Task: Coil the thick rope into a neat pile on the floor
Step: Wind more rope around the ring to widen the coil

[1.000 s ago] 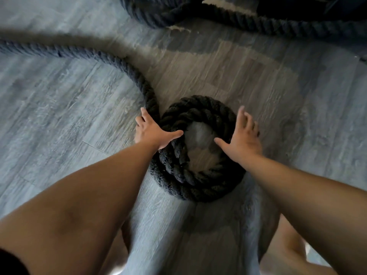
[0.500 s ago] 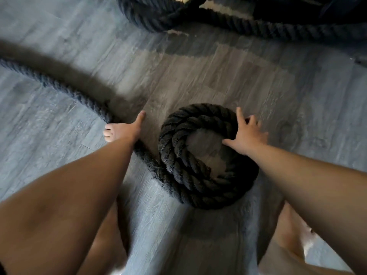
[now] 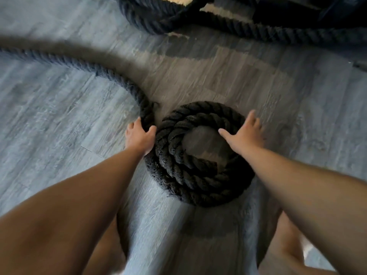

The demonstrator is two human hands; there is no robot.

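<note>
While my left hand (image 3: 140, 138) wraps around the free run of the thick rope (image 3: 111, 74) just beside the coil (image 3: 198, 155), my right hand (image 3: 245, 133) lies flat on the coil's far right side, fingers (image 3: 250, 118) spread apart and clamped on nothing, pinning the turns. My left fingers (image 3: 137, 122) curl over the strand, the thumb on its near side, closed on it. The loose length runs away from that hand, forward and then sweeping off to my left across the floor (image 3: 59, 120), so its long axis leads away on the left; my left hand is plainly the nearer one to feed it. I judge the next lay must go around the outside of the coil. The rope is dark, heavy, tightly twisted, a little frayed, stacked in a few round turns with bare floor showing in the middle.
</note>
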